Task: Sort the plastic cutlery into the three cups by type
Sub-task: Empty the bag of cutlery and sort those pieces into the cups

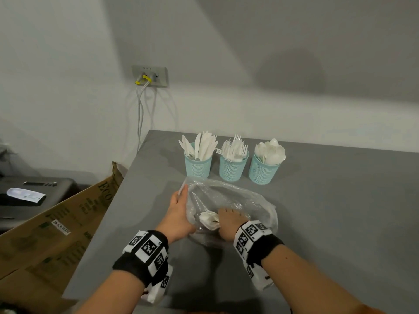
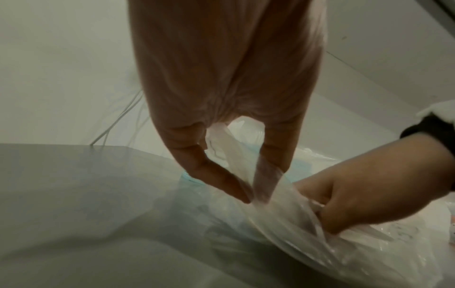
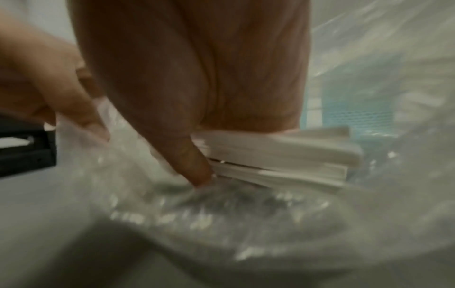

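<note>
Three teal mesh cups stand in a row at the back of the grey table (image 1: 340,211): knives in the left cup (image 1: 198,166), forks in the middle cup (image 1: 233,169), spoons in the right cup (image 1: 262,173). In front of them lies a clear plastic bag (image 1: 229,196). My left hand (image 1: 182,192) pinches the bag's edge (image 2: 261,187) between thumb and finger and lifts it. My right hand (image 1: 226,220) is inside the bag and grips a bundle of white cutlery (image 1: 209,220), whose stacked flat handles (image 3: 283,155) show. I cannot tell the bundle's type.
The table's left edge runs close to my left arm. Beyond it a brown cardboard box (image 1: 68,223) leans and a black device (image 1: 34,191) sits lower down. Cables hang from a wall socket (image 1: 150,76) behind the table's corner.
</note>
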Demonstrator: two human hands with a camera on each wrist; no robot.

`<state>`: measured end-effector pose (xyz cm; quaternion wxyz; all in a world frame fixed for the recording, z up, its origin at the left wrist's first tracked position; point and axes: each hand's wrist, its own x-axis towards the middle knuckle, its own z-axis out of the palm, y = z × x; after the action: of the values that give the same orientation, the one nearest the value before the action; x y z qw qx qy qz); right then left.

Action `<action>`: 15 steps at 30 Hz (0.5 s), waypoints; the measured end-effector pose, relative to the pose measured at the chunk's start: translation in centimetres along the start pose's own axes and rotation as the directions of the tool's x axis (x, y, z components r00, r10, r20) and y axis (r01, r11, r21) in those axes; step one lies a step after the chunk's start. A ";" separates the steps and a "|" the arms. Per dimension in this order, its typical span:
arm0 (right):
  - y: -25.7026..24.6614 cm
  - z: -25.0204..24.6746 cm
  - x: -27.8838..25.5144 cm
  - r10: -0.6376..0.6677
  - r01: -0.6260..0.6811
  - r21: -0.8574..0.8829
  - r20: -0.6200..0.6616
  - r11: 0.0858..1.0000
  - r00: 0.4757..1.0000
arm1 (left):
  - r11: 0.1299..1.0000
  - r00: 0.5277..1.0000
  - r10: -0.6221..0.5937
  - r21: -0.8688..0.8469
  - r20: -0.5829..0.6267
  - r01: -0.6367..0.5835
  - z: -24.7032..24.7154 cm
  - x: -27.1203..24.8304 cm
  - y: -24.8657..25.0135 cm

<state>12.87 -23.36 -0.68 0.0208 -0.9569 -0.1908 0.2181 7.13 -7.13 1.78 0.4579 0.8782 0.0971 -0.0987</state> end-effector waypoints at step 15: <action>0.4 -8.2 0.2 -0.023 0.383 0.732 -0.449 0.563 0.893 | 0.882 0.911 0.178 0.471 -0.371 0.019 -0.6 1.3 3.3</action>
<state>16.67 -23.25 6.63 0.5144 -0.8356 -0.1744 0.0815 9.29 -8.40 4.37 0.2080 0.9664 0.1260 0.0835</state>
